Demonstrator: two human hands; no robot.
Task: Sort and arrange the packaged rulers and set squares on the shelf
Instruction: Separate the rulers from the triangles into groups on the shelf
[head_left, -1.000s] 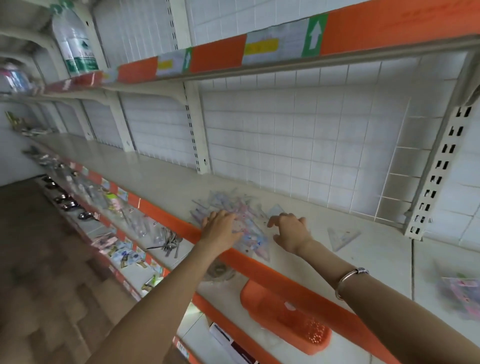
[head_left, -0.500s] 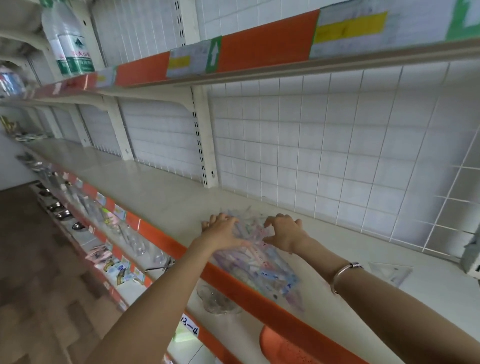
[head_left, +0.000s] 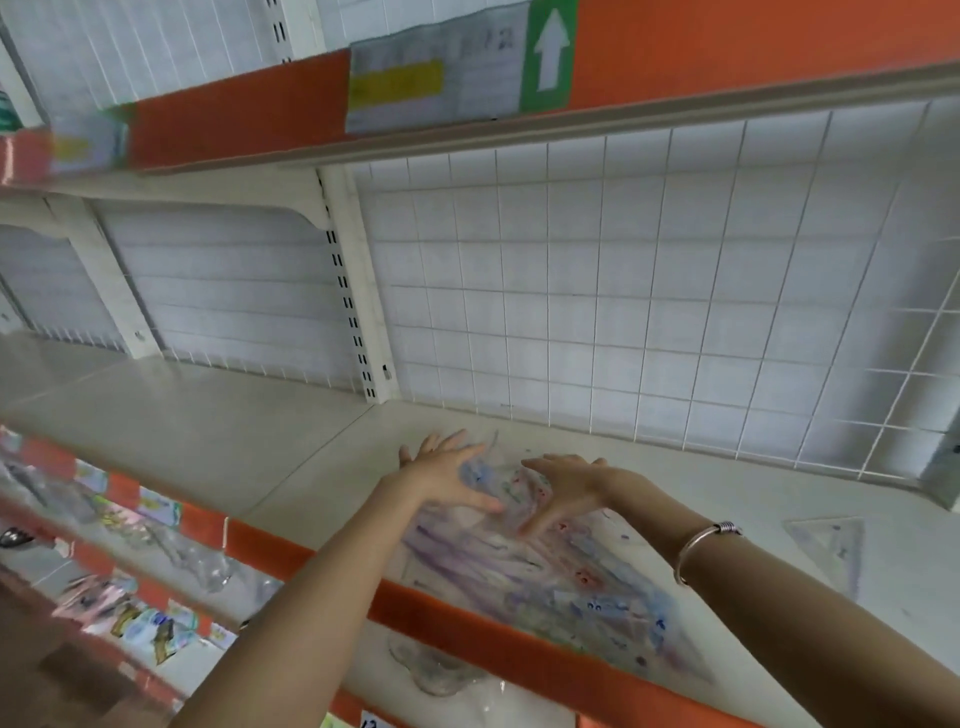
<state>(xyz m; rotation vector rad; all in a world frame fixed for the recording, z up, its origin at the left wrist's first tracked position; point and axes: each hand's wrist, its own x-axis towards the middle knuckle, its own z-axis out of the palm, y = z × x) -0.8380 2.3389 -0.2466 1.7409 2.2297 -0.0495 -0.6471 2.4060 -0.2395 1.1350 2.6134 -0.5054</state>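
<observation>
A white wire grid back panel (head_left: 649, 291) fills the field from 12 to 3 o'clock. A cream slotted steel upright (head_left: 353, 291) stands at 11 o'clock, at the panel's left edge. At 12 o'clock, the orange upper-shelf front strip (head_left: 753, 47) carries a green label with a white arrow (head_left: 550, 52). The cream flat shelf board (head_left: 208, 431) runs from 9 to 4 o'clock, edged by an orange front strip (head_left: 457, 618). A white lower shelf (head_left: 36, 569) lies at 8 o'clock and brown floor (head_left: 57, 691) at 7 o'clock. Lighting is even.

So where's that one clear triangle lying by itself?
In the head view, the lone set square lies flat on the shelf at the right, beyond the bracelet, apart from the pile.
</observation>
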